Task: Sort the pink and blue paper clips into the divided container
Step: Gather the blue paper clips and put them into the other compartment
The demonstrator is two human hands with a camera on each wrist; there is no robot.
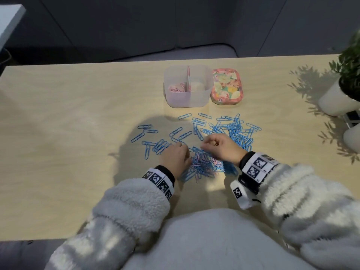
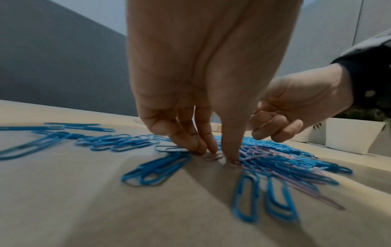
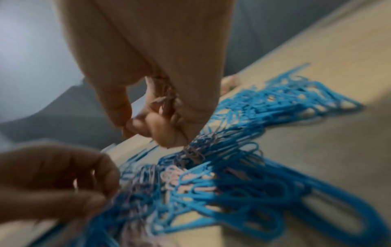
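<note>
A clear divided container [image 1: 202, 98] stands at the back of the table, with pink paper clips [image 1: 176, 89] in its left compartment. Blue paper clips [image 1: 231, 127] lie scattered in front of it. A mixed pink and blue pile [image 1: 204, 164] sits between my hands. My left hand [image 2: 222, 155] points down at the pile's edge, thumb and fingertips pinching a pink clip [image 2: 213, 157] that lies on the table. My right hand [image 3: 148, 127] hovers just above the pile, fingers curled round a bunch of pink clips [image 3: 166, 100].
A floral tin [image 1: 227, 86] stands against the container's right side. White plant pots [image 1: 335, 102] with a leafy plant [image 1: 350, 65] stand at the table's right edge. The table's left half [image 1: 68, 114] is bare wood.
</note>
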